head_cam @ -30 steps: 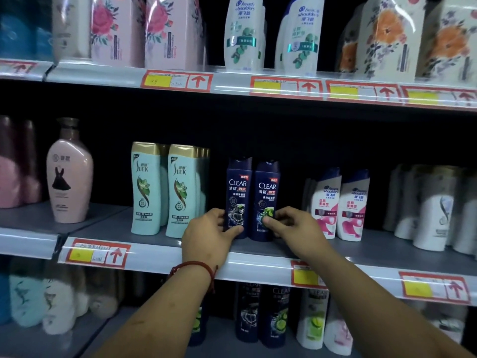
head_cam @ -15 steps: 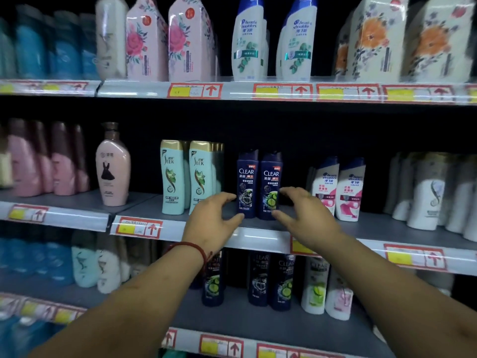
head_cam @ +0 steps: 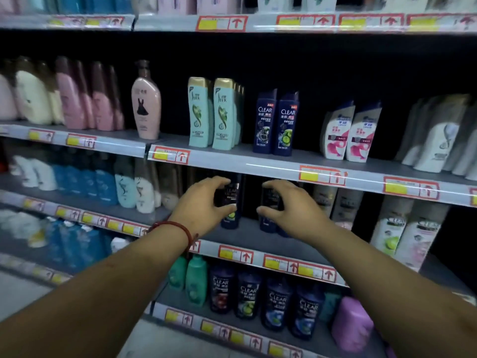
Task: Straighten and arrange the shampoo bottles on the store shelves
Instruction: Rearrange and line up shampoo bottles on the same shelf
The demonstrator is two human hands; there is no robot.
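Reaches both arms toward a shelf (head_cam: 245, 232). Curves left hand (head_cam: 204, 205) into a C over the left dark Clear bottle (head_cam: 233, 200), fingers at its 12 o'clock, thumb at its 6. Does likewise with right hand (head_cam: 286, 210) at the right dark Clear bottle (head_cam: 269, 202), at 3 o'clock of the first. Cannot tell through the blur whether either hand grips or merely touches. Shows both bottles upright. Wears a red bracelet (head_cam: 178, 226) on the left wrist. Shows two more Clear bottles (head_cam: 276, 122) at 12 o'clock, one shelf up.

Dim store aisle, grey shelves (head_cam: 258, 166), black back panel (head_cam: 322, 68), red price tags (head_cam: 170, 155), pale floor (head_cam: 15, 295).
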